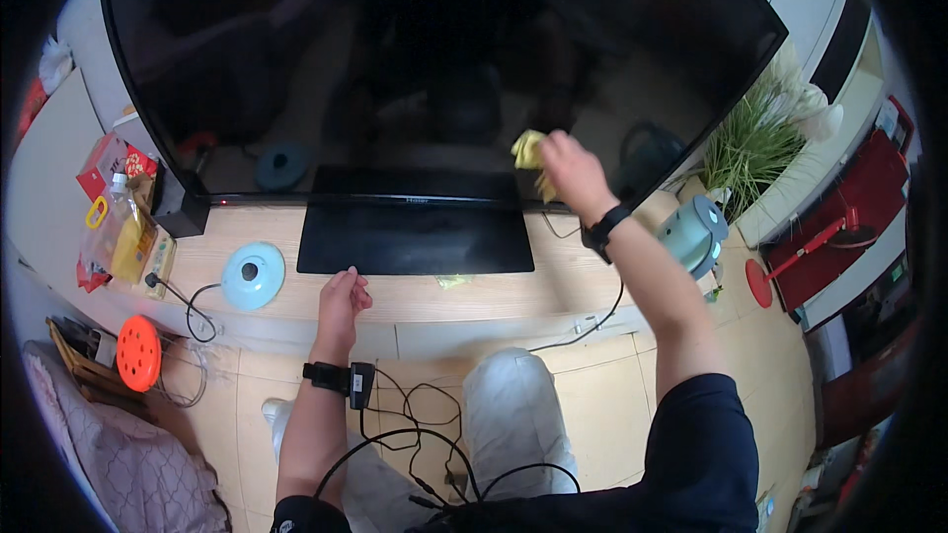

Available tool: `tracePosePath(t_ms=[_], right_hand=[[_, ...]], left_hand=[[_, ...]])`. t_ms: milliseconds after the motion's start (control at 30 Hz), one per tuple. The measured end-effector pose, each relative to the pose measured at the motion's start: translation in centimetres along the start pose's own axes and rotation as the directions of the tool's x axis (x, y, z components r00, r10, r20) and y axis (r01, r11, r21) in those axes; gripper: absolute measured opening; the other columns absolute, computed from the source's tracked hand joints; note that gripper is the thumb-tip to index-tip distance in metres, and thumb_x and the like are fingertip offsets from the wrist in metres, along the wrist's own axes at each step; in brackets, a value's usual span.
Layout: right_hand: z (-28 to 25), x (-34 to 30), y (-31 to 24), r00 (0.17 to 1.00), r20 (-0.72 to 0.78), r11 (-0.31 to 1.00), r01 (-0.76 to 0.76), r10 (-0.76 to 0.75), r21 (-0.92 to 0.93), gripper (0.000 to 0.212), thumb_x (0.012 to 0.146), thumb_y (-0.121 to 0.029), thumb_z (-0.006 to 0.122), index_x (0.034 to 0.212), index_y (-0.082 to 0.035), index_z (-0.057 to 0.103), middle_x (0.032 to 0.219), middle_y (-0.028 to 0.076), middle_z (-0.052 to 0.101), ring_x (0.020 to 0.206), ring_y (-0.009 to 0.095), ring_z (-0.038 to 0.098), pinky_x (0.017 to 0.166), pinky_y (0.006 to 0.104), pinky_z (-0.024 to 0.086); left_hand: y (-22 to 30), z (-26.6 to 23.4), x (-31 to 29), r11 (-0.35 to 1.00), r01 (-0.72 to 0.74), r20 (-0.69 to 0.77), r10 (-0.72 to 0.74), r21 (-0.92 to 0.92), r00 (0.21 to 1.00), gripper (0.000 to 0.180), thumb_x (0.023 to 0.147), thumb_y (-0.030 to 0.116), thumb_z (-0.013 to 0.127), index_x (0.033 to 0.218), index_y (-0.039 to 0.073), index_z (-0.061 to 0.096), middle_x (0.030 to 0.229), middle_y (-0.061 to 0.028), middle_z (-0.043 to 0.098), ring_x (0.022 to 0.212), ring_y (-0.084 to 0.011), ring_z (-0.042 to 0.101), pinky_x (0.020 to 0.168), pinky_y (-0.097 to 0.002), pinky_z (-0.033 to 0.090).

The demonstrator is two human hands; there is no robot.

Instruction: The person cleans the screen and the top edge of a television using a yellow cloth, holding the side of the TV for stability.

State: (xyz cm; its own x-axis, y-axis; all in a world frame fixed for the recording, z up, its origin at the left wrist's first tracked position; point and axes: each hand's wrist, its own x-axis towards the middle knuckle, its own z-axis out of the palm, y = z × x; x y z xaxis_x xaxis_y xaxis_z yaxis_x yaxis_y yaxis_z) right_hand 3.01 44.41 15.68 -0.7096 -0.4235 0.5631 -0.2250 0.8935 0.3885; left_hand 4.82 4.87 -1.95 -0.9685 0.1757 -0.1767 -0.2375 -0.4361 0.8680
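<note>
A large black television stands on a light wooden TV cabinet, on a flat black base. My right hand pinches a yellow cloth against the lower right part of the screen. Part of the cloth hangs below the fingers, and the screen reflects it faintly. My left hand is by the cabinet's front edge, just before the left corner of the base. Its fingers are curled in, and I see nothing in them. Each wrist wears a black band.
Left on the cabinet are a pale blue round lid-like device with a cord, a power strip and a bag of yellow contents. Right stand a grey-green kettle and a grassy plant. An orange stool and cables are below.
</note>
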Motion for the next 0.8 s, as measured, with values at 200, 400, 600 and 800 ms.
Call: tracePosePath(t_ms=[200, 400, 600, 800], right_hand=[[-7.6, 8.2, 4.3, 0.813, -0.518, 0.964, -0.221, 0.266, 0.148, 0.033, 0.079, -0.001, 0.061, 0.111, -0.006, 0.056, 0.109, 0.016, 0.057, 0.09, 0.038, 0.061, 0.074, 0.0424, 0.054], [-4.4, 7.4, 2.6, 0.82, -0.534, 0.976, -0.137, 0.207, 0.167, 0.038, 0.074, 0.0, 0.064, 0.111, -0.003, 0.056, 0.11, 0.017, 0.059, 0.098, 0.037, 0.06, 0.081, 0.0407, 0.053], [1.9, -1.0, -2.7, 0.973, 0.218, 0.995, 0.085, -0.073, -0.046, 0.024, 0.08, -0.007, 0.058, 0.104, -0.008, 0.055, 0.101, 0.011, 0.055, 0.089, 0.027, 0.061, 0.07, 0.0363, 0.055], [-2.2, 1.0, 1.9, 0.927, -0.189, 0.929, -0.272, 0.323, 0.249, 0.031, 0.077, 0.002, 0.059, 0.106, -0.007, 0.058, 0.103, 0.017, 0.058, 0.089, 0.04, 0.061, 0.073, 0.0464, 0.052]], left_hand=[[-0.4, -0.3, -0.2, 0.999, 0.033, -0.02, -0.033, 0.032, 0.999, 0.026, 0.1, 0.027, 0.051, 0.084, 0.007, 0.058, 0.064, 0.0001, 0.053, 0.058, -0.0121, 0.054, 0.058, -0.0272, 0.046], [0.3, -0.8, -0.6, 1.0, 0.024, -0.033, -0.023, 0.02, 0.999, 0.025, 0.1, 0.025, 0.05, 0.084, 0.007, 0.058, 0.065, 0.0003, 0.053, 0.058, -0.0113, 0.054, 0.058, -0.0259, 0.046], [0.2, -0.3, -0.5, 1.0, 0.01, -0.009, -0.01, 0.001, 1.0, 0.026, 0.1, 0.025, 0.05, 0.084, 0.006, 0.057, 0.065, -0.0003, 0.053, 0.059, -0.0115, 0.053, 0.058, -0.0259, 0.045], [0.2, -0.2, -0.8, 0.999, 0.027, -0.019, -0.026, 0.022, 0.999, 0.024, 0.099, 0.026, 0.051, 0.085, 0.007, 0.058, 0.066, 0.0, 0.053, 0.06, -0.012, 0.054, 0.06, -0.0258, 0.046]])
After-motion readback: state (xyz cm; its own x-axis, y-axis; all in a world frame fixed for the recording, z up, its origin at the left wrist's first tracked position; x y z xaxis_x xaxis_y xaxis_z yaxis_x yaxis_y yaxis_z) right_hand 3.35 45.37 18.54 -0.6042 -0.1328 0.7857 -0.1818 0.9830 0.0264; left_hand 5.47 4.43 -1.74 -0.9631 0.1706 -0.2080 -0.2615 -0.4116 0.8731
